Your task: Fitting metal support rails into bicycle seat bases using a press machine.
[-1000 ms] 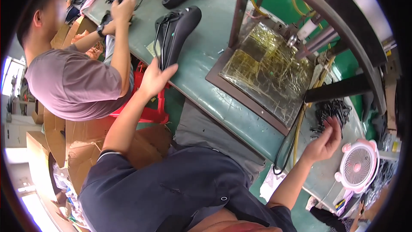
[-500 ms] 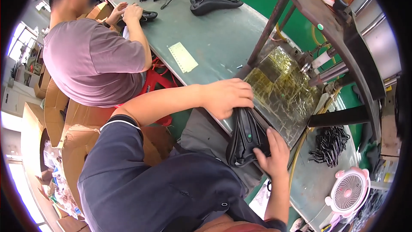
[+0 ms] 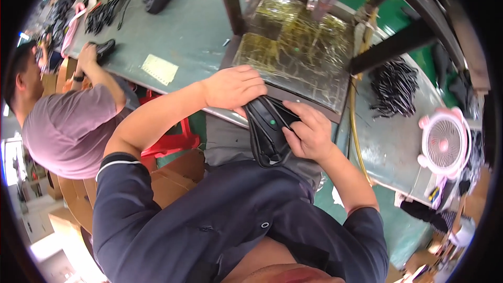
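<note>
At the front edge of the green workbench (image 3: 196, 29), toward 6 o'clock of the film-covered plate (image 3: 306, 63), a black bicycle saddle (image 3: 265, 135) presents its hollow underside and rounded rim, narrow end toward 11 o'clock. The left hand (image 3: 236, 88) is closed over that end; the right hand (image 3: 310, 132) is partly closed, thumb and fingers gripping the 3 o'clock side. A green dot (image 3: 272, 122) marks the underside.

The left hand (image 3: 236, 89) is covering the far end of the black saddle (image 3: 266, 132), while the right hand (image 3: 309, 133) is hiding part of its right side. The metal frame (image 3: 229, 0) is extending beyond the view's far edge. The pale yellow sheet's (image 3: 160, 69) marks are blurring.
</note>
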Motion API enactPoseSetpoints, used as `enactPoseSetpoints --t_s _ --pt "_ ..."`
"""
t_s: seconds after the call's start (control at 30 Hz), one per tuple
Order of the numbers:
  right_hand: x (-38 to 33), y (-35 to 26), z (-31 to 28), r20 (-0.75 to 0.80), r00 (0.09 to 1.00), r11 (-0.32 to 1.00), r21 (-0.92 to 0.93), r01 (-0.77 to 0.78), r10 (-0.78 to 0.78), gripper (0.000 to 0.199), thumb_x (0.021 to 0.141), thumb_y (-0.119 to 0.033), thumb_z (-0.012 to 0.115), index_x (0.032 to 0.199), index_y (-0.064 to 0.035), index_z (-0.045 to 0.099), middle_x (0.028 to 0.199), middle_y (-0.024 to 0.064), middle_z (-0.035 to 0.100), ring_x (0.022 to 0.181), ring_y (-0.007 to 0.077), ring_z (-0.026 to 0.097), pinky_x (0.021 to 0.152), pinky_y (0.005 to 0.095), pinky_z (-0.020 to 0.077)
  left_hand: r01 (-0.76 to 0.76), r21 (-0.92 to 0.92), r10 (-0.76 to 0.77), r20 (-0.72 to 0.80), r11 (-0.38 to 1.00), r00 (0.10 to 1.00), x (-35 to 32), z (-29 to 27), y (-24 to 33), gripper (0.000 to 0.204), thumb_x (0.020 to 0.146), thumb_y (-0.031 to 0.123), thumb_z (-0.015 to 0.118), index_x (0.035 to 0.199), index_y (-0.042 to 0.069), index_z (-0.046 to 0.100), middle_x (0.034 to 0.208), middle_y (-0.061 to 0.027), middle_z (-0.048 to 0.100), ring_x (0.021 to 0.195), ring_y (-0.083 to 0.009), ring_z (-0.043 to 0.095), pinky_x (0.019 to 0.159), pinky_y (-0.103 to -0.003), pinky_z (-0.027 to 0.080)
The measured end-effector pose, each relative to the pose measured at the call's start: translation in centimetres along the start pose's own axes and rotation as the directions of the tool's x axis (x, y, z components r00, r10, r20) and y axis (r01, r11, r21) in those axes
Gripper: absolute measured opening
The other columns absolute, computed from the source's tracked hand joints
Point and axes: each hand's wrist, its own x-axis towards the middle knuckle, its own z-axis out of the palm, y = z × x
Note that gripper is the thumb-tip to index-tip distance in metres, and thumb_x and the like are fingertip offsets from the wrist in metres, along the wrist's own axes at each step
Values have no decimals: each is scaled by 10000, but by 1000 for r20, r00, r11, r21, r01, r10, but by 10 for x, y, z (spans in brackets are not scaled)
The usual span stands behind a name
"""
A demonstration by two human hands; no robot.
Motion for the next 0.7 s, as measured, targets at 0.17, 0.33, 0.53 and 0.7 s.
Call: enactPoseSetpoints --t_s 0.17,0.33,0.53,0.7 --pt "-3 -6 -10 -64 998 999 -20 -28 26 245 794 -156 865 776 -51 645 1291 194 739 1050 384 756 842 435 624 -10 -2 10 117 1000 993 24 -17 -7 679 702 429 843 1199 48 580 1105 -113 636 1102 -352 642 978 -463 509" --pt "20 12 -18 -301 941 928 -281 -245 157 197 865 -171 864 815 -33 731 1261 177 759 1006 373 763 847 423 620 225 364 -191 -128 904 973 85 -38 -30 753 723 121 853 1430 91 595 1470 -160 607 1373 -410 567 1155 -498 477" --pt "41 36 4 -518 790 808 -278 -519 328 205 900 -217 855 836 -38 778 1188 134 778 932 331 768 790 403 614 639 -379 -741 -394 670 543 93 19 32 311 1010 288 776 1069 -16 747 1432 -299 639 1321 -462 630 1122 -477 501" --pt "48 34 12 -538 765 795 -258 -549 354 208 899 -215 845 799 -45 776 1164 136 785 916 330 770 762 404 615 686 -242 -688 -522 687 504 108 48 30 341 1006 240 759 820 -45 734 1270 -267 732 1067 -440 734 928 -451 590"
